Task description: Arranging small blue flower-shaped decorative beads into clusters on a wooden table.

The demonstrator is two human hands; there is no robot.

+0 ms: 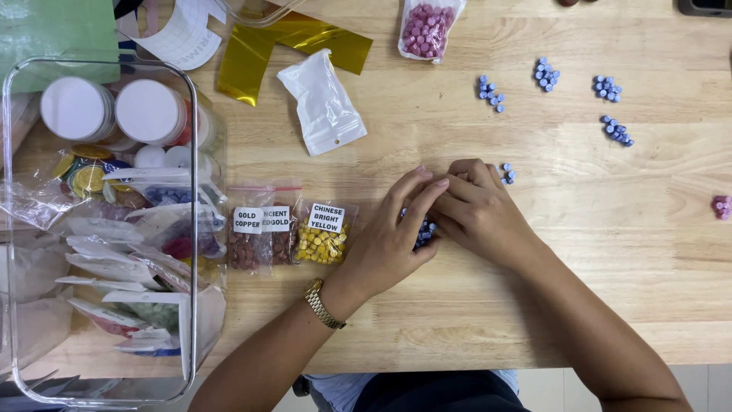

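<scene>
My left hand [389,236] and my right hand [476,210] meet at the middle of the wooden table [534,305], fingers together over a small heap of blue beads [424,231]. The heap shows only partly between the palms. My left wrist wears a gold watch [324,304]. A tiny cluster of blue beads [507,173] lies just right of my right fingers. Several more blue bead clusters [545,74] sit farther back on the right. Whether either hand pinches a bead is hidden.
Small labelled bags of copper [248,244] and yellow beads [324,240] lie left of my hands. A clear plastic bin [191,229] of bags and jars fills the left. An empty white pouch [324,103], gold foil [244,65] and a pink bead bag [425,29] lie behind.
</scene>
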